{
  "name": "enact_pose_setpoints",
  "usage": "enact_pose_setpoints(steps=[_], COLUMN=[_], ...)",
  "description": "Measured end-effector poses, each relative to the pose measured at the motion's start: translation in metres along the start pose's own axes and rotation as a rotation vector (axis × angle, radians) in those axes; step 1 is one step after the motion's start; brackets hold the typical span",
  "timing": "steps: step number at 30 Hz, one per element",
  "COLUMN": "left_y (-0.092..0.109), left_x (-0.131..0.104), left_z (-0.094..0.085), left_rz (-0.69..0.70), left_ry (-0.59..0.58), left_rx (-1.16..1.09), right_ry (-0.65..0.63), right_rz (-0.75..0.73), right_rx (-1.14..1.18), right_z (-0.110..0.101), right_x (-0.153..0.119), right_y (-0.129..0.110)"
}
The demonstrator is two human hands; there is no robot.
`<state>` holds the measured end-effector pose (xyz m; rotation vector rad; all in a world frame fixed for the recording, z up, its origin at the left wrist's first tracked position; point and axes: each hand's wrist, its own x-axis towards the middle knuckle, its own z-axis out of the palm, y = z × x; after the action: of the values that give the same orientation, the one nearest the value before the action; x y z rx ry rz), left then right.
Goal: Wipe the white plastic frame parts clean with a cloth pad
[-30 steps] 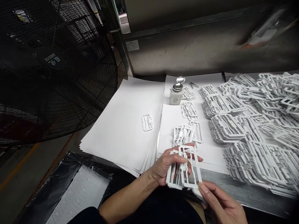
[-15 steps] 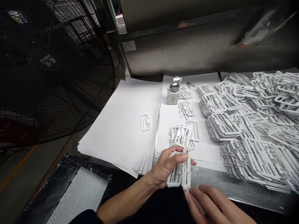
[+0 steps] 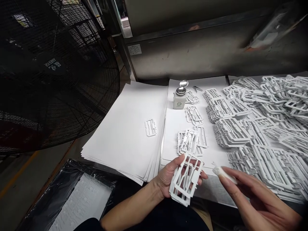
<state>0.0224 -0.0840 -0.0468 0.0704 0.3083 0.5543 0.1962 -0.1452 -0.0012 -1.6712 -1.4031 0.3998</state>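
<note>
Several white plastic frames (image 3: 186, 179), stacked and slightly fanned, lie in my left hand (image 3: 166, 178), its fingers wrapped round their left side and under them. To their right, apart from them, my right hand (image 3: 255, 195) pinches a small white wad (image 3: 223, 175) that looks like cloth or tissue. Just beyond my left hand, a loose pile of similar frames (image 3: 189, 141) rests on the white paper. One single frame (image 3: 150, 127) lies by itself on the paper stack to the left.
A bottle with a raised metal lid (image 3: 179, 98) and a small clipper (image 3: 197, 88) stand behind. Heaped white frames (image 3: 276, 160) cover the right side. A large fan (image 3: 55, 70) is at left, above a black-lined box (image 3: 79, 199) holding white sheets.
My right hand has moved up and right, away from the held frames, and the white wad now shows in it. The frames in my left hand have turned from edge-on to face the camera.
</note>
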Motion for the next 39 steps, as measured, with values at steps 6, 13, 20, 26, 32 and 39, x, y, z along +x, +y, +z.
enact_pose_setpoints(steps=[6,13,20,26,32,39], left_y=[-0.001,-0.004,0.005,0.01,0.009,0.008], left_x=[-0.001,0.0,0.0,0.002,0.001,-0.004], left_z=[-0.001,0.001,0.002,0.006,0.009,0.016], left_rz=[-0.023,-0.016,-0.032,-0.004,0.048,0.114], left_ry=[0.01,0.066,0.022,0.001,0.052,0.106], left_rx=[-0.001,0.001,-0.04,-0.045,0.017,0.165], right_ry=[0.001,-0.1,-0.037,-0.024,-0.094,-0.113], right_rz=[-0.194,-0.469,-0.271,-0.28,-0.312,-0.308], right_rx=[-0.03,-0.075,-0.146,-0.063,0.011,0.024], right_z=[0.008,0.026,0.008,-0.001,0.002,0.006], right_x=[0.015,0.03,0.027,0.009,-0.005,-0.013], right_y=[-0.013,-0.03,-0.018,-0.021,-0.021,-0.022])
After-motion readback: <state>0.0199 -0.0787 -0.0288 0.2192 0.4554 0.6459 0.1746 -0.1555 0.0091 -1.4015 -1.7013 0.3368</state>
